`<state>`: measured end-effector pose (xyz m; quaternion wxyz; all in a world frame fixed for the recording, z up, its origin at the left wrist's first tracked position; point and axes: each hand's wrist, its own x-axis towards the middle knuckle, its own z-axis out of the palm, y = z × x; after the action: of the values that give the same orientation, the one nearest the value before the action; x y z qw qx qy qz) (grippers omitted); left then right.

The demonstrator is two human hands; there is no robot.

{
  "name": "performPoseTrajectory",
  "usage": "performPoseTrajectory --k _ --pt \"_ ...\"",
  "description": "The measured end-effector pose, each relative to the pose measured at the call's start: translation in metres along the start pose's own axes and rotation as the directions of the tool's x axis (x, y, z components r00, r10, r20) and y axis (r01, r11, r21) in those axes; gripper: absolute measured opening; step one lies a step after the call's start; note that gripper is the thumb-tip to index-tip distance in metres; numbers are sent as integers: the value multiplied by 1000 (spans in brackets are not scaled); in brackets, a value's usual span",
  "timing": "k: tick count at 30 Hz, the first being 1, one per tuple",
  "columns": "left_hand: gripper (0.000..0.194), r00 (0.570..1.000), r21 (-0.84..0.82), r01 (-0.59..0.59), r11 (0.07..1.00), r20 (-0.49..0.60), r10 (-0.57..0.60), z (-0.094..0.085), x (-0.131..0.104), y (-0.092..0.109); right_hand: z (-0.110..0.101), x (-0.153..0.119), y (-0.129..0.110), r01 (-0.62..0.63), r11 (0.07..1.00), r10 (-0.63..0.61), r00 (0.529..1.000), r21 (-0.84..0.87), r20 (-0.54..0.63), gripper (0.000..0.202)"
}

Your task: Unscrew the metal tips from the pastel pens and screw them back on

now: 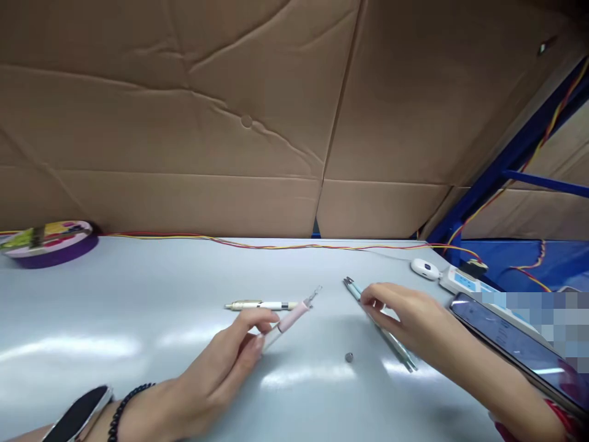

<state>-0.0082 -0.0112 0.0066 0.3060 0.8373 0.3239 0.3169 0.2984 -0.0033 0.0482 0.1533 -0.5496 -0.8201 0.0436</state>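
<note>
My left hand (225, 362) pinches a pink and clear pen (293, 316) between thumb and fingers, its clip end tilted up to the right. Just behind it, a white and gold pen (269, 305) lies flat, partly hidden by the pink one. To the right, my right hand (405, 313) reaches down with curled fingertips closed on a pair of pale green pens (391, 341) lying side by side on the table. A small grey metal piece (349, 357) sits between the two hands, touched by neither.
The light table (184, 276) ends at a cardboard wall (184, 202), with red and yellow wires (285, 247) along its back edge. A round purple box (55, 245) stands far left. At right are a white power strip (464, 281), a white plug-in device (424, 268) and a phone (506, 344).
</note>
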Motion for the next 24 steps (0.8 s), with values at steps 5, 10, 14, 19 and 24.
performPoseTrajectory --k 5,10,14,19,24 --pt "24 983 14 95 995 159 -96 2 2 -3 -6 -2 -15 -23 981 44 994 194 -101 14" --pt "24 970 50 142 989 191 -149 3 5 -3 -8 -2 -35 -38 888 76 995 459 -66 12" --pt "25 971 51 132 990 196 -140 2 6 -1 2 -2 -39 -23 842 44 999 539 -25 12" --pt "25 972 50 102 994 208 -110 2 5 -1 16 -2 -38 -29 805 36 999 592 0 13" --pt "25 973 50 91 995 209 -99 2 5 1 23 -3 -39 -35 771 16 999 635 36 11"
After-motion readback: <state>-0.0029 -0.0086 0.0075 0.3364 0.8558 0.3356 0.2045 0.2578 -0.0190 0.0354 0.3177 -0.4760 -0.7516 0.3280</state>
